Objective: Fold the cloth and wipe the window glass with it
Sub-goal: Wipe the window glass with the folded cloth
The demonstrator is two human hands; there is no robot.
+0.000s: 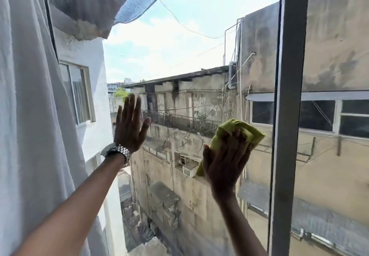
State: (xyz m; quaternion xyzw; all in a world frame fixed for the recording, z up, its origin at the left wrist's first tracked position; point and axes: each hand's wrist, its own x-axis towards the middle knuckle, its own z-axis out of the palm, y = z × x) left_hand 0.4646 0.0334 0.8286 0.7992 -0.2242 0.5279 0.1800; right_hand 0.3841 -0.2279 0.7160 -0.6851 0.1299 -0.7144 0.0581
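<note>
A bunched yellow-green cloth [246, 129] is pressed flat against the window glass [179, 46] by my right hand [225, 161], whose palm and fingers cover its lower part. The cloth sticks out above and to the right of the fingers, close to the grey window frame. My left hand [129, 127], with a metal watch on the wrist, rests flat on the glass to the left, fingers spread and holding nothing. The two hands are well apart.
A white curtain [30, 115] hangs along the left edge of the pane. A grey vertical window frame [287, 115] bounds the pane on the right, with another pane beyond it. Outside are weathered buildings and sky.
</note>
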